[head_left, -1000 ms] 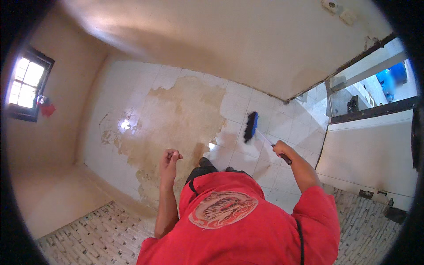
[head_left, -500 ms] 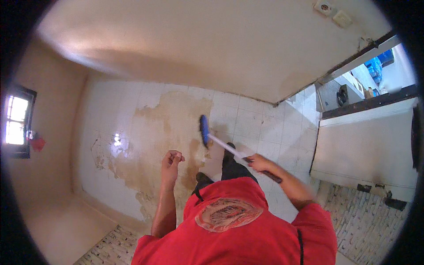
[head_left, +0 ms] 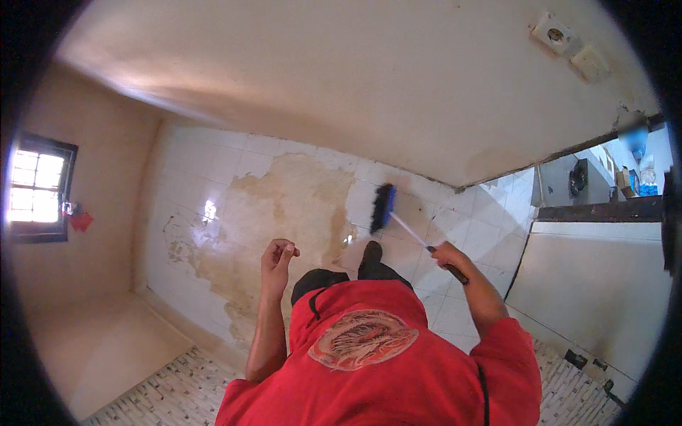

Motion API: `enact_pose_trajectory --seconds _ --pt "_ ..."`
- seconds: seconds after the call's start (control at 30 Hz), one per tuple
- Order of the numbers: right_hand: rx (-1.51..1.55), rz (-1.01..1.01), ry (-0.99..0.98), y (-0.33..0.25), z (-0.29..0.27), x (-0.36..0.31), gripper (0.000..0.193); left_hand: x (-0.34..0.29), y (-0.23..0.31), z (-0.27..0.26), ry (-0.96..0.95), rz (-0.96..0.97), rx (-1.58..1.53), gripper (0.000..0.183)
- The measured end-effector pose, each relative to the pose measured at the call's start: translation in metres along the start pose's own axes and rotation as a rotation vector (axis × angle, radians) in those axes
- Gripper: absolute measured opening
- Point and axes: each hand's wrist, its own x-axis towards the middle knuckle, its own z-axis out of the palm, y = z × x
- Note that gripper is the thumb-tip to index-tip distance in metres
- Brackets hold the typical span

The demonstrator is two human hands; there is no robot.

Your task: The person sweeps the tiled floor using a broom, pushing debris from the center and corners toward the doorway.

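The step in hand looked like a sweeping stroke, with the broom (head_left: 410, 230) held out ahead of the body and a little to the right. The right hand (head_left: 449, 257) was closed around its dark grip, the fingers wrapped over it. The left hand (head_left: 279, 257) hung well apart from the broom, over the floor to the left, its fingers loosely curled and the thumb near their tips; nothing showed in it. The broom head (head_left: 384, 208) lay just right of the brown patch (head_left: 284, 195), seemingly on the tiles, though firm contact could not be told. A further stroke would probably call for a steady right-hand grip, bristles low and level, and a path clear of the dark shoe (head_left: 371, 251) just nearer than the head.

The head was a narrow blue block with a dense black fringe along its left side, joined to a thin, straight, pale shaft. The floor (head_left: 458, 228) was of square, whitish tiles with fine joints, smudged in places. The patch had a ragged outline and mottled tan tones, with a glossy glint at its right edge. The far wall (head_left: 341, 78) was smooth, cream and stained along its foot.
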Motion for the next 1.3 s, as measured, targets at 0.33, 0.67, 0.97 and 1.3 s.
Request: enact_pose_trajectory --seconds 0.33,0.67,0.97,1.3 --pt "0.315 0.664 0.200 -0.020 -0.060 -0.111 0.018 0.067 0.004 0.034 -0.094 0.004 -0.052 0.011" --pt "0.341 -0.075 0.054 -0.214 -0.095 0.038 0.015 0.149 0.035 0.015 -0.180 0.059 -0.036 0.011" --pt "0.927 -0.020 -0.057 -0.207 -0.082 0.293 0.028 0.181 0.057 -0.047 -0.085 -0.043 0.058 0.008" --pt "0.981 0.574 0.216 -0.092 -0.125 0.055 0.018 0.239 0.051 -0.049 -0.206 0.062 0.006 0.008"
